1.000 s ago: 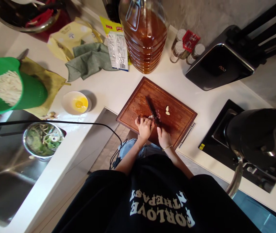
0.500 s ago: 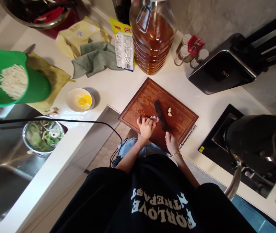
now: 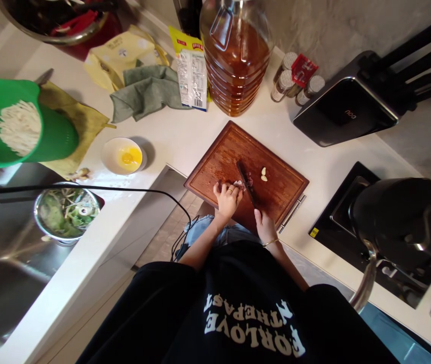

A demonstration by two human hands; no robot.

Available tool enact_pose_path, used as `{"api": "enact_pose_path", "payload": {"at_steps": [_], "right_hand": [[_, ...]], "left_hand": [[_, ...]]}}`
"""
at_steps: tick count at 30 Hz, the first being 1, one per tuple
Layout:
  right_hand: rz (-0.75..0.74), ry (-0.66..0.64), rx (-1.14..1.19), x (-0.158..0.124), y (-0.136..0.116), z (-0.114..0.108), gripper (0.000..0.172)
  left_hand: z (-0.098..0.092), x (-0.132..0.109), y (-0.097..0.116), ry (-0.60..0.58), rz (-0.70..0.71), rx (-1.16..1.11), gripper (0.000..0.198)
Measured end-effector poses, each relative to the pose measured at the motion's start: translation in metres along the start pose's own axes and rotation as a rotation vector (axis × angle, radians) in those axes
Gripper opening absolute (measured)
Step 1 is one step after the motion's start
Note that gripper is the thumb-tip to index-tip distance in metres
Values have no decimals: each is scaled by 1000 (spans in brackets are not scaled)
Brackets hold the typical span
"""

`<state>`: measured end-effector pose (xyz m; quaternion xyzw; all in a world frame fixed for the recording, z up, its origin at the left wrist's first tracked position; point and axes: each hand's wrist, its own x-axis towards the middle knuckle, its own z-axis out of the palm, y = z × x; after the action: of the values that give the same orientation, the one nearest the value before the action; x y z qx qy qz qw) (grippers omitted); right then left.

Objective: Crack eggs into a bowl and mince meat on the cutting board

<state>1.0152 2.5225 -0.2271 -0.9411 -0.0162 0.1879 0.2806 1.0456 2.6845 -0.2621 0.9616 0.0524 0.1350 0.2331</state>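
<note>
At the cutting board's [image 3: 215, 156] near edge, the left hand [image 3: 227, 198] is bending its fingers over chopped pieces [image 3: 239, 184], pinching or not I cannot tell; a knife [image 3: 246, 184] is slanting mid-board, two cloves [image 3: 263, 178] are lying right of it, and the right hand [image 3: 265, 225] is clasping the knife's handle.

The left forearm [image 3: 205, 246] slants toward one o'clock, ending in the left grip [image 3: 227, 203], back uppermost, fingers [image 3: 223, 193] bent and slightly spread, tips angled down. At its four o'clock, a short gap away, the right grip [image 3: 266, 227] is curled closed, thumb [image 3: 258, 217] forward. The right forearm [image 3: 289, 265] slants toward eleven o'clock.
</note>
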Motion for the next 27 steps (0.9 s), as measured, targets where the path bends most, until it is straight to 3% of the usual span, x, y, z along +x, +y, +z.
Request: {"api": "enact_pose_path", "payload": {"at_steps": [5, 9, 17, 27], "right_hand": [[-17, -13, -63, 19, -12, 1, 60], [-35, 22, -7, 25, -7, 1, 62], [-1, 59, 99, 8, 15, -6, 65], [19, 29, 75, -12, 16, -13, 67]], "left_hand": [[-2, 0, 1, -24, 22, -20, 22], [-3, -1, 0, -28, 16, -44, 22], [-1, -4, -1, 4, -29, -24, 21], [-1, -3, 0, -7, -53, -56, 21]]}}
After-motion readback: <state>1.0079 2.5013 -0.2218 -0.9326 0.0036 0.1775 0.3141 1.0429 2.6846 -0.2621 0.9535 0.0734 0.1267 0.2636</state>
